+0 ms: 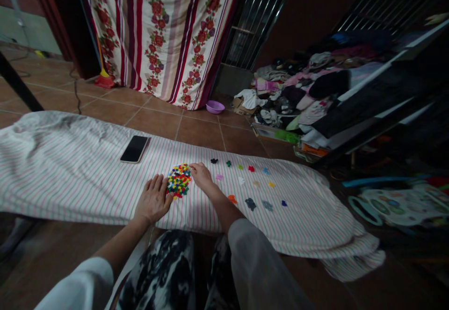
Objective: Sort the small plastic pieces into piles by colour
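A pile of small multicoloured pieces [179, 181] lies on a striped cloth [87, 169]. Flat on the cloth at the pile's left edge rests my left hand [153, 198], its fingers spread and holding nothing. My right hand [201, 175] is at the pile's upper right edge, fingers bent together; whatever they hold, if anything, is too small to make out. Right of it are small groups sorted by colour, among them black [213, 161], red [251, 169], pink [219, 177], orange [232, 199], dark grey [250, 203] and dark blue pieces [284, 203].
A phone [134, 149] lies on the cloth, left of the pile. Beyond, on the tiled floor, are a purple basin [215, 107], a red broom [105, 80] and a heap of clothes [301, 90]. A floral curtain [157, 34] hangs behind.
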A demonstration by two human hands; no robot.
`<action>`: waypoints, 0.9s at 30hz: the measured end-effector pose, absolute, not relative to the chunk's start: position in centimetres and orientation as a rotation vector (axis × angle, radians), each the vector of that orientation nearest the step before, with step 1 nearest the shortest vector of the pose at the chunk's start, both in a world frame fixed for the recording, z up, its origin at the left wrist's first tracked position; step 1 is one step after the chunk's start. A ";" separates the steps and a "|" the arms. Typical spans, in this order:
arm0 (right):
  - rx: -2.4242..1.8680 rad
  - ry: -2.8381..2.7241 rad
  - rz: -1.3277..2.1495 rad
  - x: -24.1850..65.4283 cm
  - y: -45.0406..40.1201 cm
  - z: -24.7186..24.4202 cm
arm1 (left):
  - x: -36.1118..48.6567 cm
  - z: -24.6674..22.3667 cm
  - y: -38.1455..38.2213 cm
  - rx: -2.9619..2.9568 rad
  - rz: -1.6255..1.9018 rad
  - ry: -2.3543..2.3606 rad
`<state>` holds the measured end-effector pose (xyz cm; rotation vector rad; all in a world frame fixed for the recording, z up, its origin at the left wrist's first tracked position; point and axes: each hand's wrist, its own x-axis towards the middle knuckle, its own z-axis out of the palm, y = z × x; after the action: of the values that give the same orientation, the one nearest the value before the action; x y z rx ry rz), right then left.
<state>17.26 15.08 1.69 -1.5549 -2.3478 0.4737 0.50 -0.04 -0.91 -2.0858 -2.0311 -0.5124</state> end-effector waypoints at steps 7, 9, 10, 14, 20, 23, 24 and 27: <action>-1.563 -2.333 0.474 17.1 15.4 1.6 | 0.5 -1.0 0.0 -2.092 -0.519 -2.053; -1.540 -2.305 0.462 17.0 15.3 1.3 | 0.5 -1.1 0.0 -2.086 -0.523 -2.051; -1.531 -2.290 0.462 17.0 15.3 1.2 | 0.5 -1.1 0.0 -2.084 -0.528 -2.046; -1.512 -2.242 0.470 17.0 15.3 0.9 | 0.5 -1.2 0.0 -2.077 -0.531 -2.016; -1.463 -2.215 0.437 17.3 15.4 0.5 | 0.5 -1.0 0.0 -2.082 -0.520 -2.028; -1.469 -2.203 0.424 17.3 15.6 0.4 | 0.5 -0.9 -0.1 -2.076 -0.523 -2.025; -1.473 -2.197 0.420 17.3 15.7 0.4 | 0.5 -0.9 -0.1 -2.075 -0.522 -2.024; -1.483 -2.179 0.419 17.3 15.9 0.5 | 0.5 -0.9 -0.1 -2.074 -0.521 -2.022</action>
<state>17.28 15.85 0.51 -1.4825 -2.1793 0.4186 0.51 -0.07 -0.88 -2.0739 -2.0216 -0.5207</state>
